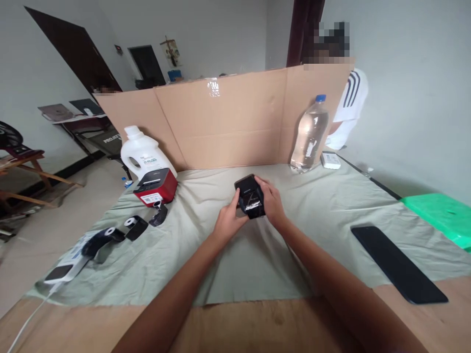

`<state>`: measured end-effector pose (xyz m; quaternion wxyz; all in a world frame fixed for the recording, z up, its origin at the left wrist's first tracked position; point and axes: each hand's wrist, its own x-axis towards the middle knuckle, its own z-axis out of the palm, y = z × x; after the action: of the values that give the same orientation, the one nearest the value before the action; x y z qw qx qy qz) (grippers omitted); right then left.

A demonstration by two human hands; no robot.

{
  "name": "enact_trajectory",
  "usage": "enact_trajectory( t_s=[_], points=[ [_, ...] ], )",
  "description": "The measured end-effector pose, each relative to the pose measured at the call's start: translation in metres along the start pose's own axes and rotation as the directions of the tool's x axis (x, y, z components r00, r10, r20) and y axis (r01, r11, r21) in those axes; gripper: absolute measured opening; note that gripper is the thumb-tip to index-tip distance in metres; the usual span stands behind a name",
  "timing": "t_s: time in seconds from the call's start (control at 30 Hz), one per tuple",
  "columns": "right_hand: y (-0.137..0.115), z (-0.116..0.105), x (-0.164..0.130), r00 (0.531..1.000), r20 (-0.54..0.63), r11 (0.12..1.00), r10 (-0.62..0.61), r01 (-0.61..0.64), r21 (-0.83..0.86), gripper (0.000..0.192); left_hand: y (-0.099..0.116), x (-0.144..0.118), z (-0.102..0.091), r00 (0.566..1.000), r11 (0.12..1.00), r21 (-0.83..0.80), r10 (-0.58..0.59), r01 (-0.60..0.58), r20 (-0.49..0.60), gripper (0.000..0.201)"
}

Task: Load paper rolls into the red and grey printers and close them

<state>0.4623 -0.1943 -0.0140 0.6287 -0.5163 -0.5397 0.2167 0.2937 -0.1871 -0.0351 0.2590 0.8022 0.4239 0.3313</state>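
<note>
Both my hands hold a black boxy device (251, 197) over the middle of the cloth. Its lower half looks glossy and catches the light; its exact kind I cannot make out. My left hand (228, 218) grips its left side, thumb along the edge. Round the right side, my right hand (271, 198) has its fingers on the upper corner. To the left stands a red and black box-shaped machine (158, 185) with a printed label on its front. Several black pieces with white round ends (135, 226) lie near it, beside a white device (66, 267) with a cable.
A cardboard screen (228, 122) stands across the back. In front of it are a white jug (145, 152) and a clear bottle (311, 135) with a blue cap. A dark flat phone-like slab (399, 264) lies at right. Behind the screen sits a person (353, 98).
</note>
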Motion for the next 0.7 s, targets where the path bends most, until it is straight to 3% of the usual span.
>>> enact_trajectory(
  t_s=[0.07,0.17,0.27,0.37,0.5,0.7],
  points=[
    [0.008,-0.024,0.029,0.998,-0.034,0.999,-0.044,0.044,-0.002,0.049,0.009,0.037,0.020,0.999,0.999,-0.024,0.034,-0.034,0.019,0.100],
    [0.034,-0.062,0.062,0.990,-0.144,1.000,0.014,-0.011,0.022,0.047,0.018,0.089,0.061,0.991,0.992,-0.055,0.121,-0.118,0.051,0.098],
    [0.072,-0.097,0.075,0.958,-0.262,0.991,0.116,-0.096,0.088,0.050,0.023,0.127,0.103,0.972,0.982,-0.060,0.187,-0.180,0.140,0.093],
    [0.106,-0.120,0.077,0.930,-0.326,0.978,0.172,-0.121,0.172,0.053,0.025,0.151,0.133,0.948,0.979,-0.042,0.203,-0.199,0.245,0.093],
    [0.131,-0.137,0.079,0.912,-0.338,0.962,0.231,-0.163,0.217,0.057,0.030,0.170,0.152,0.926,0.970,0.080,0.191,-0.228,0.325,0.091],
    [0.138,-0.146,0.078,0.905,-0.352,0.971,0.237,-0.224,0.079,0.062,0.041,0.171,0.160,0.923,0.921,0.260,0.197,-0.290,0.332,0.089]
  ],
)
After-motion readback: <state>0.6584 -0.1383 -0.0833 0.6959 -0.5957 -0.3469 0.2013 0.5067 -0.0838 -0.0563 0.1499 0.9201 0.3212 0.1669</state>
